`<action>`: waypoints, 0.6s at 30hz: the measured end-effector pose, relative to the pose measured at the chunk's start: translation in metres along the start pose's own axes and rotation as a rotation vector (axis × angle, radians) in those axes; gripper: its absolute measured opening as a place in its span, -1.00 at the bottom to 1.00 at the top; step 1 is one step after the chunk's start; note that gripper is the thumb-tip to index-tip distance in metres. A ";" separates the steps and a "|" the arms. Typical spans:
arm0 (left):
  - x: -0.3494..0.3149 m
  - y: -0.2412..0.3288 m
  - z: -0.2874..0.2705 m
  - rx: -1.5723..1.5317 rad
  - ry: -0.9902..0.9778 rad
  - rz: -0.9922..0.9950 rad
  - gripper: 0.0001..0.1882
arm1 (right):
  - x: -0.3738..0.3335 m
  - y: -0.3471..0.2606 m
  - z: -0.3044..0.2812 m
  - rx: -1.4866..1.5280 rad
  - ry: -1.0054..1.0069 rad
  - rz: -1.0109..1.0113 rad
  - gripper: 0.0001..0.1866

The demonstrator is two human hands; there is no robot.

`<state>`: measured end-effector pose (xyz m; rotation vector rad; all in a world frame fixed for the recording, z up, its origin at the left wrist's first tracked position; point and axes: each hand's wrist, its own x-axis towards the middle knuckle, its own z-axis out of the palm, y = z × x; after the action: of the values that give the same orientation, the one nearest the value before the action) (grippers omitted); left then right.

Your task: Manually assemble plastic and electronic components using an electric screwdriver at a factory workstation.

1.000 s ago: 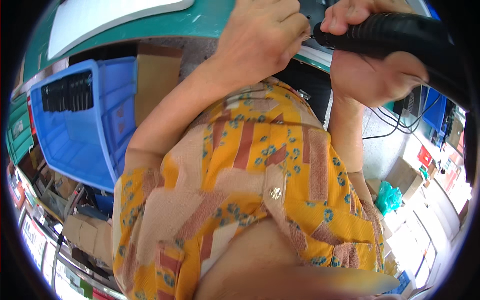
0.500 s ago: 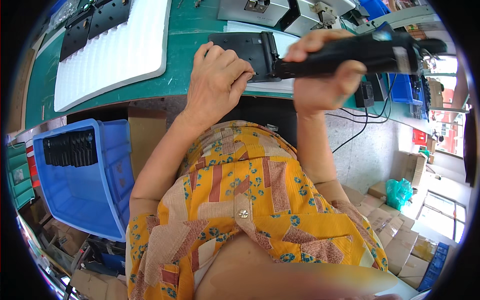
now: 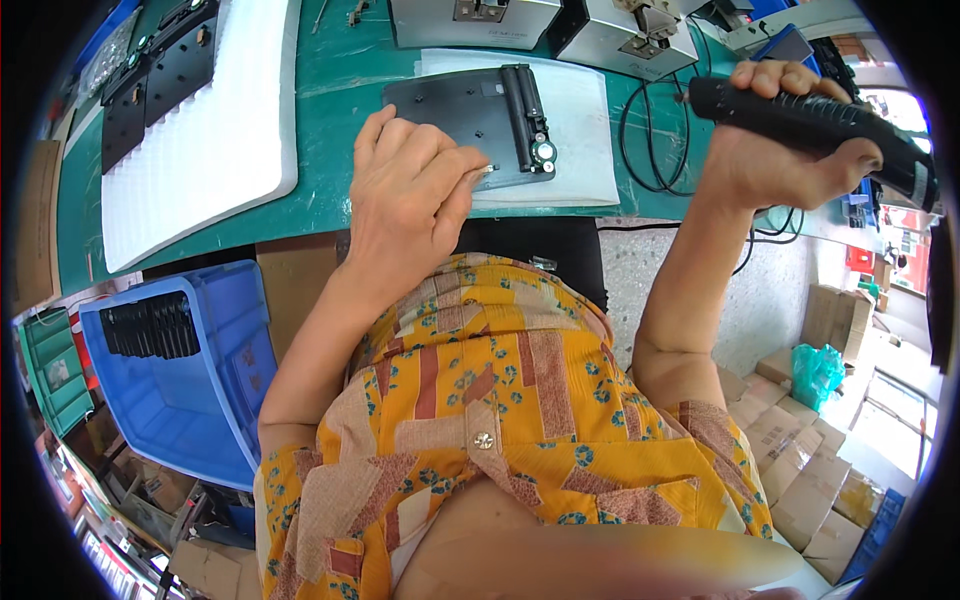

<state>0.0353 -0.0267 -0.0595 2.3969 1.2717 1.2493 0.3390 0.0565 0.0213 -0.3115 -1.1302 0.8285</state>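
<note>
On the green bench lies a flat dark plastic panel [image 3: 440,100] with a thick ribbed bar [image 3: 522,115] along its right side. A round greenish-white disc sits at the bar's near end. My left hand [image 3: 410,180] rests over the panel's near left part, its thumb and forefinger pinched at a small shiny piece [image 3: 488,169] by the near edge. What exactly that piece is, I cannot make out. Off to the right and raised, my right hand [image 3: 780,160] is wrapped round a black electric screwdriver [image 3: 800,112], its tip end pointing left, apart from the panel.
White paper [image 3: 585,150] lies under the panel. A white foam tray [image 3: 230,130] holding more dark panels [image 3: 180,70] is at the left. Metal boxes with clasps [image 3: 630,45] stand at the back. A black cable [image 3: 650,150] loops on the right; a blue bin [image 3: 180,400] with black parts stands below left.
My right hand has carried the screwdriver right, away from the panel, uncovering the bar and disc. My left hand has shifted slightly left and stays pinched at the panel's near edge.
</note>
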 end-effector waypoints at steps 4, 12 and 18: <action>0.000 -0.004 0.001 0.002 -0.036 0.017 -0.84 | 0.041 0.010 -0.015 -0.081 0.021 -0.057 -0.16; -0.001 -0.001 -0.002 0.007 -0.051 0.032 -0.81 | 0.031 0.023 0.056 -0.579 0.053 -0.279 -0.38; -0.002 0.001 0.000 0.019 -0.037 0.024 -0.80 | 0.033 0.023 0.054 -0.611 0.013 -0.254 -0.38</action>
<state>0.0357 -0.0287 -0.0598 2.4438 1.2528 1.1989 0.2868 0.0863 0.0521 -0.6601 -1.3623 0.2402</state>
